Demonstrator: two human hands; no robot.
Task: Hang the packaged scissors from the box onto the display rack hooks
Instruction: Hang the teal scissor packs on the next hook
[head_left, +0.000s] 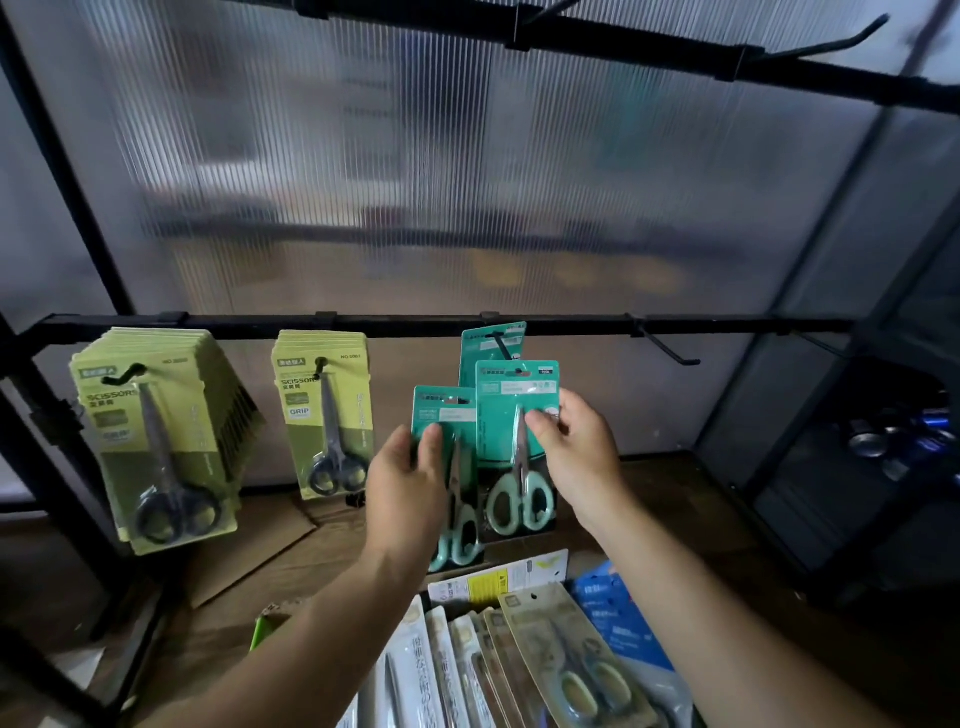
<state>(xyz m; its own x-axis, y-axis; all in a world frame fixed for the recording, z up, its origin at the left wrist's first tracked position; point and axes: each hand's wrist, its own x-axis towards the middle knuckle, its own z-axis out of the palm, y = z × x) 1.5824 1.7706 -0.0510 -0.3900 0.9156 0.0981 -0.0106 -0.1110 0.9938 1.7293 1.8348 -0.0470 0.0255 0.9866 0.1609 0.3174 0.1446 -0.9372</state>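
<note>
Teal card, seemingly stiff and light: right hand (579, 457) pinches the right pack (500, 415) near its top, left hand (408, 483) grips the left pack (447, 410); hook (502, 346) at twelve o'clock.

Black rail (415, 326) with hung scissor packs (156, 441); cardboard (249, 551) flat on brown surface (675, 499)

A: Lower rail (405, 328), left to right?
B: Large stack (156, 441) on the first hook, smaller stack (327, 415) on the second, single pack (485, 340) on the third, fourth hook (670, 351) well right.
A: Before the third?
B: Left pack (457, 410) held in left hand (405, 483). Right pack (506, 431) held in right hand (576, 457), higher, overlapping the single pack. Boxed packs (519, 649) below, nearest.
</note>
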